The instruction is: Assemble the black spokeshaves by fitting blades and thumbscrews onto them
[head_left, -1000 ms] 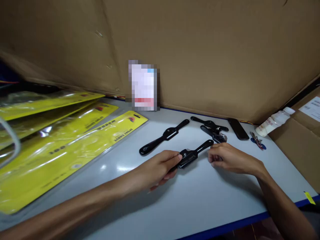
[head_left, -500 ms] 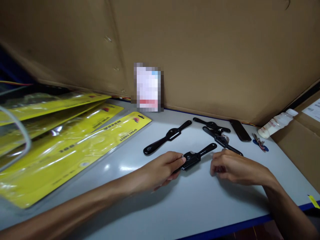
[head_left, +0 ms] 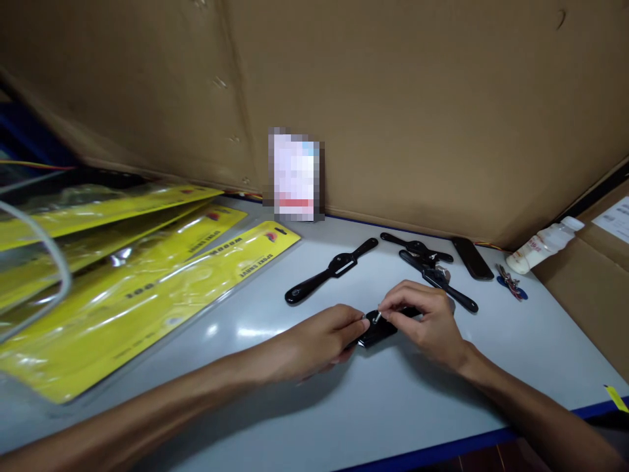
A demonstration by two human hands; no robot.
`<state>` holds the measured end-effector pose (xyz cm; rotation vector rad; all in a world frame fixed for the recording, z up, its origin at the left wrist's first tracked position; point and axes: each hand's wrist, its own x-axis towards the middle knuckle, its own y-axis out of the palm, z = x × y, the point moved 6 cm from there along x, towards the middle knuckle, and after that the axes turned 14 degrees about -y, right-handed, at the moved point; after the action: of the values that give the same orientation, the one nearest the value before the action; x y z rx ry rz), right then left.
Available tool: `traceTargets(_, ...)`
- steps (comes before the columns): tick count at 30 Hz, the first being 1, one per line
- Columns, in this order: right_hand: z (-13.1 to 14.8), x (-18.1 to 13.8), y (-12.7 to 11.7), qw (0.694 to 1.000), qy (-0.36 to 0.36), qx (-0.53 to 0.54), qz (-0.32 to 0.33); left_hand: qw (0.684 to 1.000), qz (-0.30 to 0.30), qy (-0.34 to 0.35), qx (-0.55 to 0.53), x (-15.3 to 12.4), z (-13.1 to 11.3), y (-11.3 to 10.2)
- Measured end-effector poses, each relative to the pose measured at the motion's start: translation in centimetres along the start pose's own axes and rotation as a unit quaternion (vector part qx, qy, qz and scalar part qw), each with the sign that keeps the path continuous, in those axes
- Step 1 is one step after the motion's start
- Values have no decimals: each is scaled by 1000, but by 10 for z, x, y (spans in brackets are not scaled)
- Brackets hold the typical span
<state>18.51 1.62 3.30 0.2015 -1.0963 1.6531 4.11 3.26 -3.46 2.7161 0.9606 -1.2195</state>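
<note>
My left hand (head_left: 339, 334) is closed round one end of a black spokeshave (head_left: 381, 336), holding it above the table. My right hand (head_left: 425, 316) pinches a small silvery screw (head_left: 377, 317) between thumb and fingertips, over the middle of the spokeshave's body. Whether the screw sits in a hole cannot be made out. The right fingers cover the far handle. Behind my hands lies a second black spokeshave body (head_left: 322, 278) with an open slot. Two more black spokeshaves, one farther back (head_left: 413, 245) and one nearer (head_left: 455, 294), lie to the right with small metal parts among them.
Yellow-backed clear plastic packs (head_left: 196, 295) are piled at the left, a pale cable (head_left: 56, 255) curving over them. A blurred upright card or screen (head_left: 295, 177) leans on the cardboard wall (head_left: 417, 118). A phone-like dark slab (head_left: 472, 257), keys (head_left: 511, 283) and a bottle (head_left: 544, 244) sit at the right.
My right hand has moved left from beside the spokeshave to above its middle, and the screw now shows in its fingertips. My left hand keeps its hold, the spokeshave slightly lower.
</note>
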Motion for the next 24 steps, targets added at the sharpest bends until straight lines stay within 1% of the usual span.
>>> traceTargets(3,11,-2,4,995,-87,-53,12,1000,2,2,-1,-2,-1,-1)
traceTargets(5,21,-4,7,977,-170,-123,30,1000,5,3,-7,-3,-2,-1)
traceTargets(6,26,-5,10,961,-218,-163,43,1000,7,4,-13,-3,-2,-1)
traceTargets(8,34,-9,17,920,-309,-232,67,999,13,5,-32,-4,-3,-1)
traceTargets(9,36,-10,20,900,-343,-256,80,999,16,7,-43,-4,-3,-2)
traceTargets(10,37,-11,23,884,-368,-273,93,998,17,9,-53,-4,-4,-2)
traceTargets(12,37,-11,27,864,-395,-294,110,997,19,17,-67,-4,-6,-1)
traceTargets(16,38,-13,29,845,-430,-291,129,996,25,38,-76,-6,-10,0)
traceTargets(18,39,-16,29,842,-449,-268,132,997,26,37,-66,-6,-9,1)
traceTargets(19,40,-18,29,843,-455,-253,131,997,26,36,-60,-6,-8,1)
traceTargets(20,39,-18,29,851,-452,-234,126,997,24,38,-59,-5,-7,1)
traceTargets(21,38,-18,27,867,-438,-210,115,997,23,43,-61,-5,-6,0)
traceTargets(22,36,-17,25,888,-411,-179,100,996,22,50,-64,-4,-5,0)
traceTargets(24,30,-14,21,936,-330,-105,64,996,20,61,-68,-4,-4,-1)
